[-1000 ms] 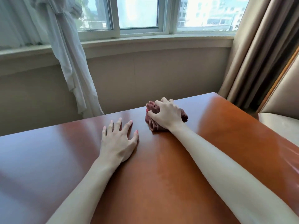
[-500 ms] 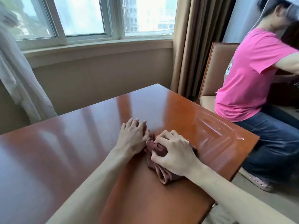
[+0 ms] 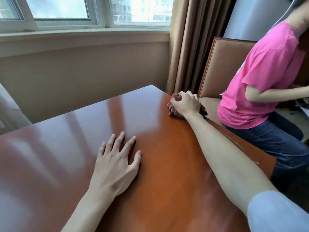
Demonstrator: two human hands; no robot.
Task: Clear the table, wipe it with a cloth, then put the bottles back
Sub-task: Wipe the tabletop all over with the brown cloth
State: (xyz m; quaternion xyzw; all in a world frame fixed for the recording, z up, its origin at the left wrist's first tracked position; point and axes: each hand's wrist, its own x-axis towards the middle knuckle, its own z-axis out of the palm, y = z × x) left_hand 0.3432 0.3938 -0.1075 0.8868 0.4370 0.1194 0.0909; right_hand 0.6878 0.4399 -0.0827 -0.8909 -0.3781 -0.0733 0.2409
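Wiping stage, seen from beside the table. The right hand (image 3: 187,103) reaches out at about two o'clock and bunches the cloth (image 3: 173,111), fingers and thumb curled over it and pressing it down at the table's far right edge; gathering the fabric into a wad gives the palm something firm to push, which suits scrubbing the rim. The cloth is a soft, reddish-brown textile, creased into rounded folds that bulge out beside the knuckles. The left hand (image 3: 117,163) lies flat near six o'clock, fingers spread and straight, holding nothing; it probably braces the body while the other arm stretches. The table (image 3: 58,156) is a smooth, glossy, orange-brown slab, apparently lacquered wood, with a straight edge and a squared far corner, and it mirrors the window (image 3: 66,12) at twelve o'clock in pale streaks. No bottles are in view, so clearing appears done and their return remains. At three o'clock a seated person in a pink shirt (image 3: 267,74) occupies a padded chair (image 3: 222,64), close to the cloth; heavy tan curtains (image 3: 192,44) hang behind.
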